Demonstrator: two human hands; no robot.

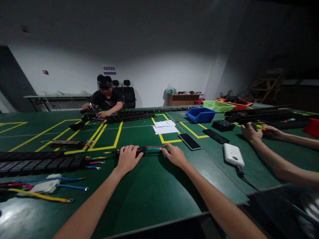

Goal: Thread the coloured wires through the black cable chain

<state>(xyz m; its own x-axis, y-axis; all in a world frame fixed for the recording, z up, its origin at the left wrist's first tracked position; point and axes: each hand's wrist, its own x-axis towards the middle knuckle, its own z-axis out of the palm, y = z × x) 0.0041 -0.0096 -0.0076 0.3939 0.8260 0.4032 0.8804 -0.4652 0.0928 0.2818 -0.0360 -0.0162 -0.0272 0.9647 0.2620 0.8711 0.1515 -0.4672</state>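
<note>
One broad green worktop marked with yellow lines, extending beneath everything listed below. One seated person in a dark top, at the far side, both arms over dark wired parts. One long black segmented strip, flat at our left, with coloured leads at its right end. One narrow black wire assembly with red, blue and green leads, lying crosswise directly before us, between and under our two hands. One open blue plastic bin, beyond and to the right of the assembly. White paper sheets, overlapping, lying beyond our right hand. Our hands, one pair: the left hand lies over the black body of the assembly, fingers bent across it and thumb on the near side, though we cannot tell how firmly it grips; the right hand pinches the right ends of the coloured leads between thumb and forefinger. One dark-screened smartphone with a pale edge, right of the papers, lying askew. One white rounded rectangular device, black cable attached, well to the right. One metal ring terminal on a yellow lead, near left.
</note>
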